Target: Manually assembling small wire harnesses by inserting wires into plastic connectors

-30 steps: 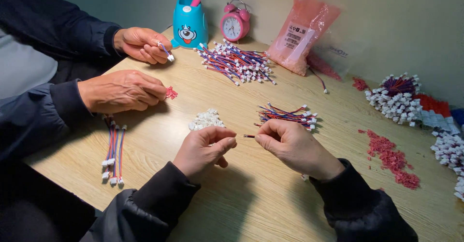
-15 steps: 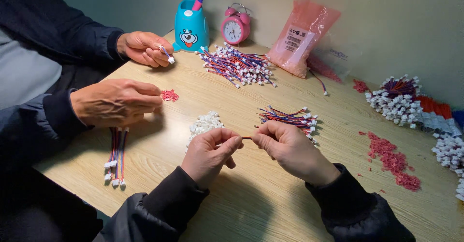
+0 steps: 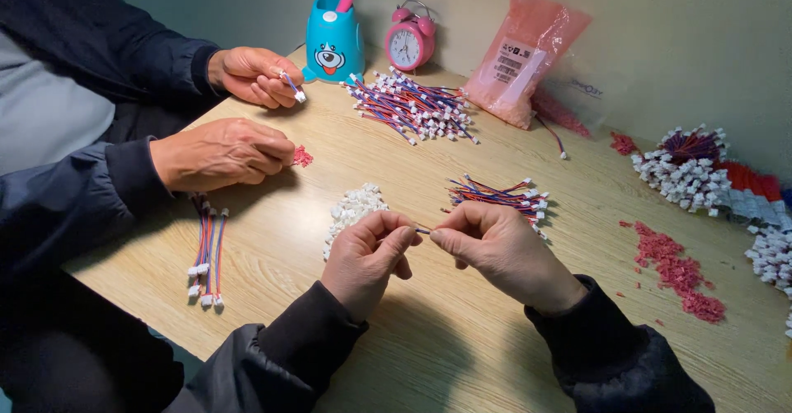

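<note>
— Wire [image 3: 422, 231], thin, stretched between the two hands: where exactly does it sit?

— Just above the worktop [image 3: 462, 339], in the small gap between the left hand [image 3: 367, 252] and the right hand [image 3: 495, 244]. Only a short piece shows.

— And the grip on each side?

— Left hand pinches one end between thumb and fingers, clenched on it. Right hand pinches the other end the same way. Whether a connector is on it, I cannot tell; the fingers hide it.

— What lies close by?

— A small heap of white connectors [image 3: 353, 207] just behind the left hand, and a bundle of red and blue leads [image 3: 495, 194] just behind the right hand.

— Anyone else?

— Another person on the left. One hand [image 3: 223, 153] rests closed on the worktop beside some red bits [image 3: 302, 156], the other hand [image 3: 256, 75] holds a small white-tipped piece. A row of finished leads [image 3: 206, 252] lies in front of that person.

— Farther back?

— A larger pile of leads [image 3: 412, 108], a blue pen holder [image 3: 334, 42], a pink alarm clock [image 3: 410, 43] and a pink bag [image 3: 524, 54] against the wall. At right, red scraps [image 3: 676, 269] and clusters of white-ended leads [image 3: 685, 165].
</note>
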